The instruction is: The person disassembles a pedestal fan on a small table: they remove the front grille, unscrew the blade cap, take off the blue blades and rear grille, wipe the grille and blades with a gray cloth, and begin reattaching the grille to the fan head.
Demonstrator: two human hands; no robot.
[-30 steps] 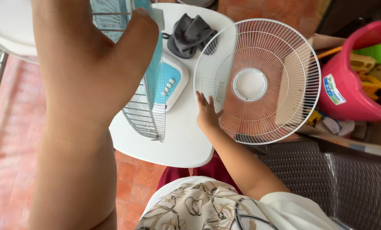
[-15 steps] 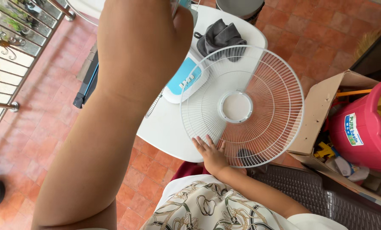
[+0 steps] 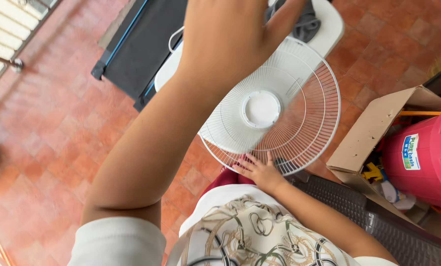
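Observation:
A round white wire fan grille (image 3: 299,98) with a solid white hub (image 3: 261,109) lies tilted over the edge of a white table (image 3: 331,27). My right hand (image 3: 260,171) grips the grille's near rim, fingers spread along the wires. My left hand (image 3: 228,42) is raised close to the camera above the table, its back towards me. Its palm and whatever is in it are hidden. A grey cloth (image 3: 306,22) lies on the table just beyond the left hand's fingers.
To the right stand an open cardboard box (image 3: 373,133) and a pink bucket (image 3: 422,162) full of toys. A dark woven chair (image 3: 378,221) is under my right arm. A flat black machine (image 3: 136,44) lies on the red tile floor, and a metal railing (image 3: 3,56) runs at far left.
The view has swung left and down. My left arm has risen across the frame, and the teal-edged grille it held is out of sight. My right hand has slid round the white grille's rim.

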